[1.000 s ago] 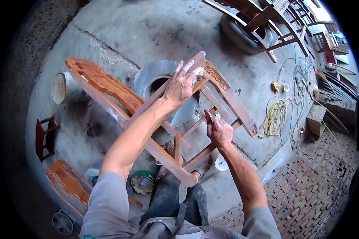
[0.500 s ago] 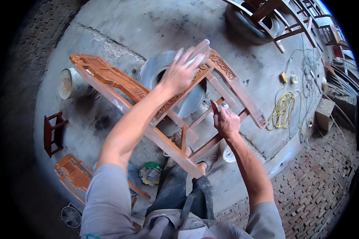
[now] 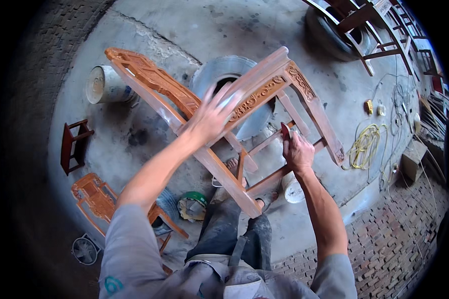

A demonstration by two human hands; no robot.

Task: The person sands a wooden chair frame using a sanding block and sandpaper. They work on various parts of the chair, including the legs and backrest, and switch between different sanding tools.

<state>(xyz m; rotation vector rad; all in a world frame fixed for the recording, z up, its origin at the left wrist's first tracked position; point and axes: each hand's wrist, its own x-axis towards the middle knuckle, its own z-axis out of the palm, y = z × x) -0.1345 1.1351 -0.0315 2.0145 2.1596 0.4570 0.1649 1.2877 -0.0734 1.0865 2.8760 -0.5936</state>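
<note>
A carved wooden chair point(image 3: 258, 101) lies tilted on its side in front of me, its carved back reaching to the far left and its legs toward me and to the right. My left hand point(image 3: 210, 117) is laid along the pale seat edge, fingers stretched out and smeared by motion. Whether anything lies under its palm is hidden. Closed near the chair's leg rails, my right hand point(image 3: 298, 151) pinches a dark red folded piece point(image 3: 285, 130), perhaps sandpaper. That piece is apart from the carved apron.
A tire point(image 3: 212, 70) lies beneath the chair. A white bucket point(image 3: 96, 84), a small dark stool point(image 3: 75, 147) and another carved chair point(image 3: 92, 197) are at left. A green-rimmed tub point(image 3: 192, 205) stands by my legs. Yellow cable point(image 3: 365, 144) lies coiled at right.
My left hand has slid back along the seat edge, from near its far corner toward the chair back. The right hand keeps its grip beside the rails. The whole view has shifted slightly.
</note>
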